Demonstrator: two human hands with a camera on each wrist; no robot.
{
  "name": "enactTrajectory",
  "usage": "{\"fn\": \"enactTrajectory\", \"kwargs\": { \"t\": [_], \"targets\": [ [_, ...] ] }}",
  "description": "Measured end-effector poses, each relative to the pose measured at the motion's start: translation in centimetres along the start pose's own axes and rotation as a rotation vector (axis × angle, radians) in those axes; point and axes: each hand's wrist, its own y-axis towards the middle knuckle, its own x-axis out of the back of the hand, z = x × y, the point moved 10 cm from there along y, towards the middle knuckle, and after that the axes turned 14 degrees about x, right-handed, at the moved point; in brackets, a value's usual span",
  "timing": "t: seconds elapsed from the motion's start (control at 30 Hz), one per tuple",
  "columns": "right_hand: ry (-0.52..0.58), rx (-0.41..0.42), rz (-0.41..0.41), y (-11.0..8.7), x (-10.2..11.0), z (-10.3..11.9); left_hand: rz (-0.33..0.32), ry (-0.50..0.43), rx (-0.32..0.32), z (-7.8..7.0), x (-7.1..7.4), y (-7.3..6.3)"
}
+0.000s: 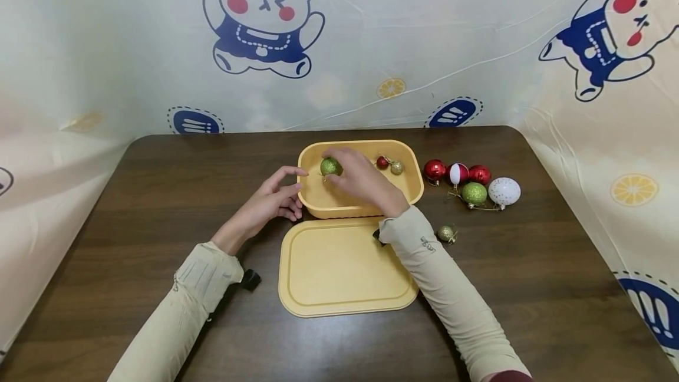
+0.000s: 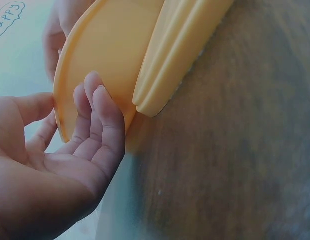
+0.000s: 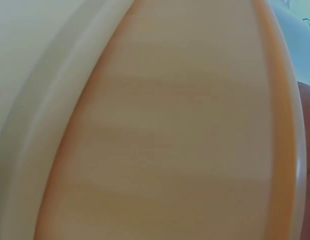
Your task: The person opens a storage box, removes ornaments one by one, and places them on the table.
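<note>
A yellow plastic box stands near the table's far side. Inside it, my right hand pinches a glittery green Christmas ball near the left end, thumb and fingertips about it. A small red ball and a small gold ball lie at the box's right end. My left hand touches the left rim with thumb and forefinger; in the left wrist view its other fingers bend loosely beside the wall. The right wrist view shows the box wall close up, with the fingers hidden.
The yellow lid lies flat in front of the box, beneath my right forearm. Right of the box are red balls, a red-and-white ball, a green ball and a white speckled ball. A gold ball lies nearer.
</note>
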Motion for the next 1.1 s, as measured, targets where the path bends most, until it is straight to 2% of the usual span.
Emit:
{"fn": "enactTrajectory", "kwargs": {
  "t": [0.33,0.73,1.1],
  "targets": [
    [0.007,-0.020,-0.010,-0.5,1.0,-0.3,-0.007,0.002,0.005,0.1,0.0,0.0],
    [0.020,0.001,-0.012,-1.0,2.3,0.7,-0.013,0.005,0.009,0.0,0.1,0.0],
    [0.012,-0.049,-0.053,-2.0,4.1,0.3,-0.010,0.005,0.006,-0.1,0.1,0.0]
  ]
}}
